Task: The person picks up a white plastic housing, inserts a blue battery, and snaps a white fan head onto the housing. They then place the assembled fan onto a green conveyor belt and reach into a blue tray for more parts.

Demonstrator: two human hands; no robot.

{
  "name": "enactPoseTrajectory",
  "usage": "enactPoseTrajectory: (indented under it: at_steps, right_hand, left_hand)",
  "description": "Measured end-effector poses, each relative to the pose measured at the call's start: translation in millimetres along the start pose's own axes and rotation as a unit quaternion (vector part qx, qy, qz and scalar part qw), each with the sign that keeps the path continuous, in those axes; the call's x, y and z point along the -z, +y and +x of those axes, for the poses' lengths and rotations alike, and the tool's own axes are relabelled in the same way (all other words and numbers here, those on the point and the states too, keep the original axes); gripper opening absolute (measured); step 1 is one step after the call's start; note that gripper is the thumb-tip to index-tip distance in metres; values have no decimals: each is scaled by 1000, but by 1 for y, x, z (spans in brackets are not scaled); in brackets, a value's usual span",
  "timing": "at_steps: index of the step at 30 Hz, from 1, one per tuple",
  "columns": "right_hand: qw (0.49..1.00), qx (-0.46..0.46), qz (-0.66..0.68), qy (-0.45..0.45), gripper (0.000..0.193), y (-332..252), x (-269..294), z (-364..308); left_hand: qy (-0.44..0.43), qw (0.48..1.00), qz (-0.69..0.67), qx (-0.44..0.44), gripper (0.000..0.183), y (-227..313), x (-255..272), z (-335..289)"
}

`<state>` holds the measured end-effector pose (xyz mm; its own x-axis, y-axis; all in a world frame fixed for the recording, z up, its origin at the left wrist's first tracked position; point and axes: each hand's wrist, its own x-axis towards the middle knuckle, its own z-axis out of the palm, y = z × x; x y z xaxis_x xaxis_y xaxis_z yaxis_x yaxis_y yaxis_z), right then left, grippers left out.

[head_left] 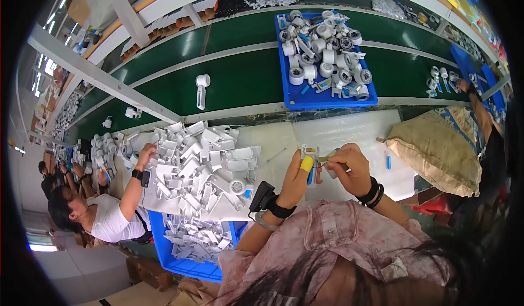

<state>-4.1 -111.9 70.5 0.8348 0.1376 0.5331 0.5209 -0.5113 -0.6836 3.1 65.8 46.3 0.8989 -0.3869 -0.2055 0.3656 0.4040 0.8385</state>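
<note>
In front of my chest, my left hand [295, 180] is closed around a white plastic fan handle [310, 150] with a blue part [310, 177] along it. A yellow wrap [307, 163] covers one of its fingers. My right hand [353, 169] meets it from the other side, thumb and fingertips pinched together at the handle's edge; what they pinch is too small to make out. On the pale bench sheet, a small blue piece [388, 162] lies to the right and a thin stick-like item [277, 155] to the left.
White plastic shells [191, 161] are heaped left of my hands, above a blue bin [204, 273] of similar parts. A blue tray [330, 106] of fan parts stands on the green belt [240, 77]. A brown sack [436, 148] lies right. A co-worker's hand [146, 154] reaches the heap.
</note>
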Motion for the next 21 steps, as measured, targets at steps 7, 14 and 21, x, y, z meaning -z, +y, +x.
enactPoseTrajectory:
  at_steps: [7, 14, 21]
  right_hand:
    - [1000, 25, 11, -5, 22, 6, -1, -4]
    - [999, 11, 31, 0, 25, 9, -5, -9]
    - [999, 9, 29, 11, 25, 9, -6, -10]
  left_hand:
    - [-53, 991, 86, -86, 28, -1, -2, -2]
    - [-86, 984, 137, -79, 25, 6, -8, -4]
    - [-61, 973, 204, -91, 27, 6, -9, -9]
